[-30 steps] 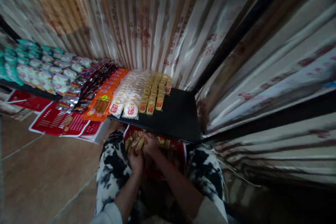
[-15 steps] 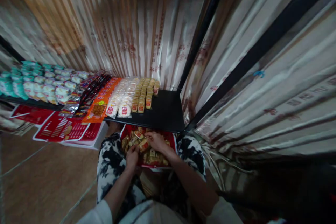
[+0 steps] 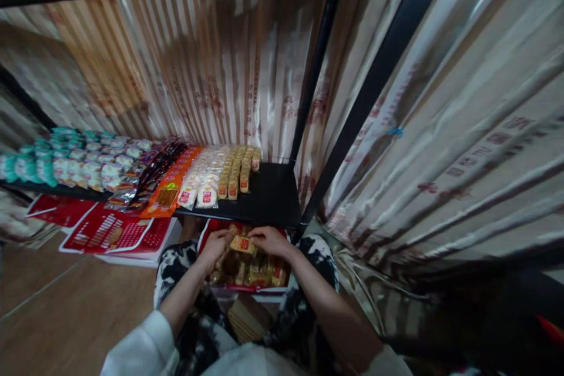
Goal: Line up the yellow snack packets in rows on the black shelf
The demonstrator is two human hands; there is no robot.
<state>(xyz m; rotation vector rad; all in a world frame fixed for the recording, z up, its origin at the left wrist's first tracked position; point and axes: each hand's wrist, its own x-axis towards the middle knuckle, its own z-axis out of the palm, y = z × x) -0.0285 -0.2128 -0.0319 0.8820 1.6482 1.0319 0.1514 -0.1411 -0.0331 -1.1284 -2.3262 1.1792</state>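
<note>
Between my hands, over a red box [image 3: 258, 289] between my knees, is a small yellow snack packet [image 3: 242, 244] with a red label. My left hand [image 3: 217, 246] pinches its left end, and my right hand [image 3: 269, 241] grips the right end. More yellow packets [image 3: 255, 270] lie loose in the box below. Just beyond, rows of matching yellow packets [image 3: 238, 173] stand on a black shelf [image 3: 273, 194].
To the left along the shelf are white packets [image 3: 207, 191], an orange bag [image 3: 170, 185], dark packs [image 3: 152, 173] and green packets [image 3: 29, 164]. A red printed carton [image 3: 114, 229] stands under the shelf. Black posts [image 3: 361, 111] and striped curtain surround it.
The view has tilted up and shifted right. Both hands have raised a yellow packet from the pile, its label now showing, and hold it by opposite ends.
</note>
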